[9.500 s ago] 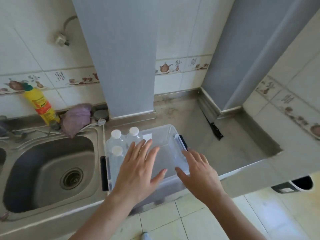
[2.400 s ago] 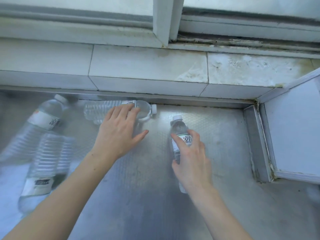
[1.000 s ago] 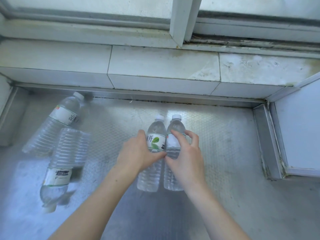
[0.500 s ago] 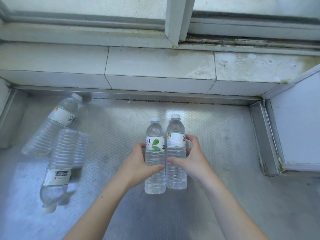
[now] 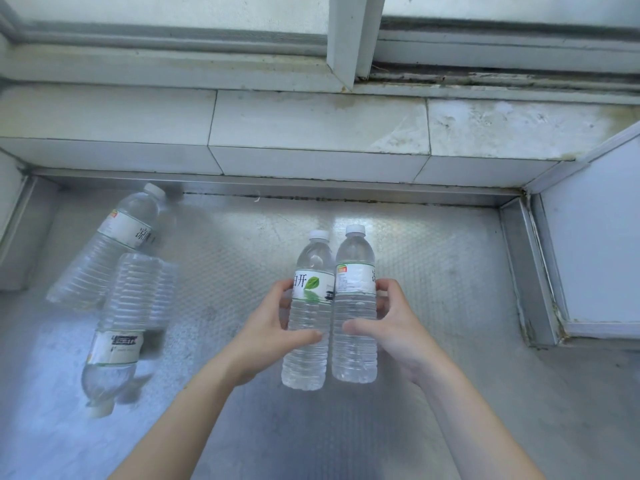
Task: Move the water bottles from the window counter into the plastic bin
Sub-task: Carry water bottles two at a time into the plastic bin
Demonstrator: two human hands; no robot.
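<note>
Two clear water bottles with white caps are held side by side above the metal window counter point(image 5: 433, 265). My left hand point(image 5: 266, 337) grips the left bottle point(image 5: 310, 320), which has a green-leaf label. My right hand point(image 5: 394, 327) grips the right bottle point(image 5: 355, 306) with a white label. Two more bottles lie on the counter at the left: one point(image 5: 110, 244) points its cap toward the window, the other point(image 5: 117, 337) points its cap toward me. The plastic bin is out of view.
A white tiled sill point(image 5: 311, 133) and the window frame point(image 5: 346, 39) run along the back. A raised metal edge and white panel point(image 5: 588, 254) close off the right side. Another wall edge point(image 5: 14, 209) bounds the left.
Both hands have lifted the two bottles off the counter and drawn them slightly toward me. The bottles now stand more upright in my grip. The two lying bottles have not moved.
</note>
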